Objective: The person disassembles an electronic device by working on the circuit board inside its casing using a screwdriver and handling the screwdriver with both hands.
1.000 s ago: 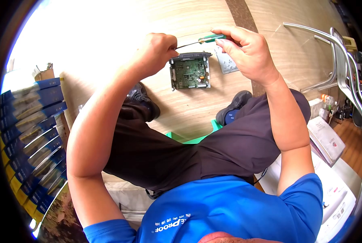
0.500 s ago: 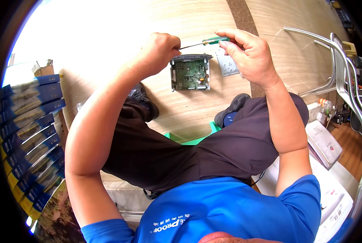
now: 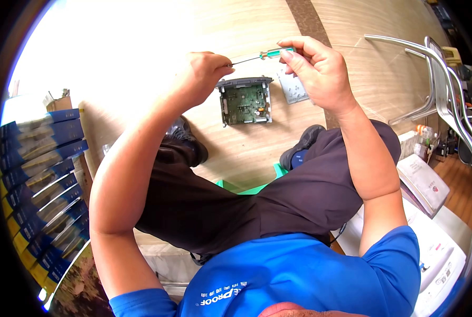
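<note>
My right hand (image 3: 320,74) holds a screwdriver (image 3: 270,54) by its green-and-clear handle, between thumb and fingers. Its thin shaft points left to the fingertips of my left hand (image 3: 201,76). Those fingers are pinched together at the screwdriver's tip; whether a small part is between them is hidden. Just below the shaft, on the floor, sits an opened electronic unit (image 3: 245,103) with a dark front panel, metal sides and a green circuit board facing up. A metal cover plate (image 3: 293,87) with small holes lies to the right of the unit, partly behind my right hand.
A green low stool (image 3: 254,190) shows between my legs. Blue-and-yellow boxes (image 3: 46,174) are stacked at left. A metal chair frame (image 3: 431,79) stands at right, above a booklet (image 3: 423,182) and white packaging (image 3: 431,253). My shoes (image 3: 302,145) flank the unit.
The view has tilted slightly, so the unit and plate sit lower in it. Both hands keep their hold at the screwdriver's two ends. The handle looks slightly turned in my right fingers.
</note>
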The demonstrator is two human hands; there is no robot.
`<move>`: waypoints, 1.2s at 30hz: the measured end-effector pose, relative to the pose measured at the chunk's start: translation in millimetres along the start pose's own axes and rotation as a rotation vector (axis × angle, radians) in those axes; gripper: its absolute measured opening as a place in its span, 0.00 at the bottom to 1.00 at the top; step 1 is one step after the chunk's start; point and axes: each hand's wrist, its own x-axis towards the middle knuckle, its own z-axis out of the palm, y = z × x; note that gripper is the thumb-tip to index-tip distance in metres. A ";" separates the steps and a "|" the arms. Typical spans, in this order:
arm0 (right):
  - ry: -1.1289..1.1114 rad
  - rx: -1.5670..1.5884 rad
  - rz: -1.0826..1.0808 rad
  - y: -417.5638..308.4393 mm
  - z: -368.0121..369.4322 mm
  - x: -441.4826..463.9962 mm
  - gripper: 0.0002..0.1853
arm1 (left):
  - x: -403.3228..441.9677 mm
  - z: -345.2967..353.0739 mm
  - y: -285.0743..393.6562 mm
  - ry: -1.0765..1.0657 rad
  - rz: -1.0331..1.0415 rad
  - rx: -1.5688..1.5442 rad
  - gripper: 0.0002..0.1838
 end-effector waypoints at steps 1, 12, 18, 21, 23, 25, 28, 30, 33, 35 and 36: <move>0.013 0.050 0.016 -0.1 -0.3 0.6 0.10 | 0.2 -0.6 1.1 0.022 -0.016 -0.022 0.10; 0.014 0.178 0.040 -4.7 -7.2 0.8 0.11 | 3.3 4.2 -1.8 0.037 -0.170 -0.383 0.10; 0.036 0.110 -0.036 -4.6 -6.0 0.1 0.09 | 4.1 3.3 -1.2 0.007 -0.273 -0.426 0.10; 0.097 0.047 -0.130 -0.9 -3.6 -0.3 0.08 | 3.9 4.2 -1.8 0.002 -0.294 -0.409 0.09; 0.112 0.038 -0.145 0.3 -2.6 -0.1 0.08 | 3.8 4.9 -2.6 0.005 -0.290 -0.416 0.09; 0.130 0.046 -0.175 1.9 -2.1 0.4 0.08 | 4.1 5.5 -2.4 0.021 -0.293 -0.399 0.09; 0.029 -0.014 -0.059 -6.2 -9.2 -1.4 0.10 | 4.5 4.6 1.1 0.032 -0.314 -0.397 0.10; 0.030 -0.015 -0.060 -5.3 -9.1 -1.3 0.10 | 4.7 2.9 2.3 0.023 -0.313 -0.364 0.10; 0.034 -0.018 -0.065 -5.3 -8.6 -1.4 0.10 | 4.4 3.7 2.0 0.031 -0.294 -0.343 0.10; 0.038 -0.019 -0.070 -5.3 -8.1 -1.5 0.10 | 4.3 3.7 2.5 0.049 -0.277 -0.356 0.09; 0.039 -0.018 -0.068 -5.0 -7.8 -1.6 0.10 | 4.5 2.9 3.8 0.044 -0.282 -0.357 0.09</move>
